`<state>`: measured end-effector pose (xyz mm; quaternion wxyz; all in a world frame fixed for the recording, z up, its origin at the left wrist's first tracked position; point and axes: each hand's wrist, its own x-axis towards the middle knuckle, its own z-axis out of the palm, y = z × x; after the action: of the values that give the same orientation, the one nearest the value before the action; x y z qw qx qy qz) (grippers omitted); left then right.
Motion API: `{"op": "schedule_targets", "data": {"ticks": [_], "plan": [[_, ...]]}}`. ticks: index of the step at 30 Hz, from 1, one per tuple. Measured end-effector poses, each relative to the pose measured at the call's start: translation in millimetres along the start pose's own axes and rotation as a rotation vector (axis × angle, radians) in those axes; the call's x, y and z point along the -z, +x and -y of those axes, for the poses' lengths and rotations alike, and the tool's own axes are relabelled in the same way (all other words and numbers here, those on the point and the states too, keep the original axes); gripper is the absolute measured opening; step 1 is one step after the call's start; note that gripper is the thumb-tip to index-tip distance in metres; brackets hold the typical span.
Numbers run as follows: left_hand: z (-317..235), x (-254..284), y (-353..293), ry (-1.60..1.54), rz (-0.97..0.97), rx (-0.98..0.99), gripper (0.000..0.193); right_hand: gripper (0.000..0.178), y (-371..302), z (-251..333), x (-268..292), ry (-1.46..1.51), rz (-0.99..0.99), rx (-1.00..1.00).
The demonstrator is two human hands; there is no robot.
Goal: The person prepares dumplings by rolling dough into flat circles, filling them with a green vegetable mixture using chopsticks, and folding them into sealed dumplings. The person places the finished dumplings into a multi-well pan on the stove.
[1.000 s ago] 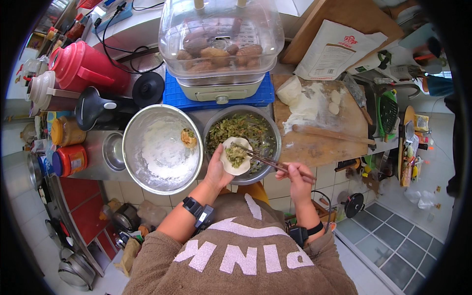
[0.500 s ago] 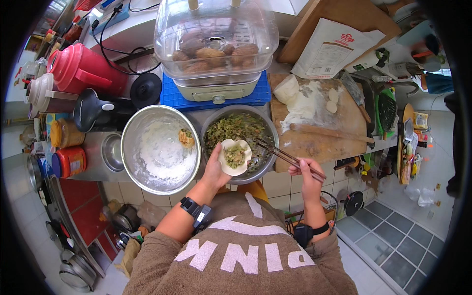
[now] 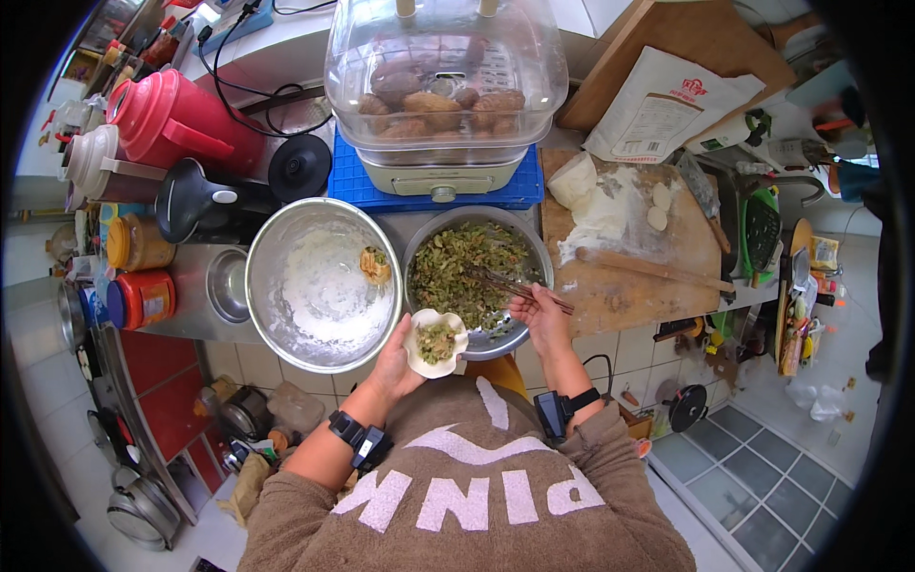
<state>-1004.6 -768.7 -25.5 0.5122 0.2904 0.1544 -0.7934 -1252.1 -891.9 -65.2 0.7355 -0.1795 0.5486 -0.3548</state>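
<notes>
On the fingers of my left hand [image 3: 393, 362] rests a round dough wrapper [image 3: 416, 357] with wavy edges, cupped around a mound of chopped green filling [image 3: 437, 344]. This hand is at the near rim of a metal bowl of filling [image 3: 416, 221]. Brown chopsticks [image 3: 519, 288] are gripped in my right hand [image 3: 543, 319] at the bowl's right side, their tips down in the chopped greens [image 3: 462, 267]. To the left, a larger metal bowl [image 3: 262, 329] is dusted with white flour and has one filled dumpling [image 3: 374, 265] against its right side.
A wooden board [image 3: 610, 310] on the right bears flour, a rolling pin [image 3: 658, 270], dough [image 3: 573, 181] and two small dough rounds [image 3: 659, 208]. Behind the bowls, a clear-lidded steamer [image 3: 440, 176] holding brown tubers stands on a blue base [image 3: 348, 181]. Jars [image 3: 143, 297] and a red jug [image 3: 176, 124] stand left.
My left hand has drawn the wrapper nearer to me and off the filling bowl. My right hand has moved left and up, bringing the chopstick tips deeper into the filling. The view has shifted slightly.
</notes>
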Motion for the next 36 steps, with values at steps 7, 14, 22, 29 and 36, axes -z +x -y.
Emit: {"op": "schedule_targets", "data": {"ticks": [7, 14, 22, 29, 36], "plan": [[-1, -10, 16, 0.0, -0.011, -0.05, 0.056, 0.026, -16, 10, 23, 0.136, 0.07, -0.016], [-1, -32, 48, -0.009, 0.01, -0.068, 0.058, 0.026, -73, 54, 20, 0.086, 0.092, 0.113], [9, -62, 64, -0.037, 0.081, -0.079, 0.056, 0.024, -113, 67, -3, -0.082, 0.032, 0.224], [9, -64, 61, 0.053, 0.083, -0.139, 0.054, 0.025, -121, 69, -2, -0.073, 0.038, 0.222], [6, -68, 61, 0.064, 0.148, -0.135, 0.053, 0.026, -130, 81, -4, -0.039, 0.048, 0.265]]}}
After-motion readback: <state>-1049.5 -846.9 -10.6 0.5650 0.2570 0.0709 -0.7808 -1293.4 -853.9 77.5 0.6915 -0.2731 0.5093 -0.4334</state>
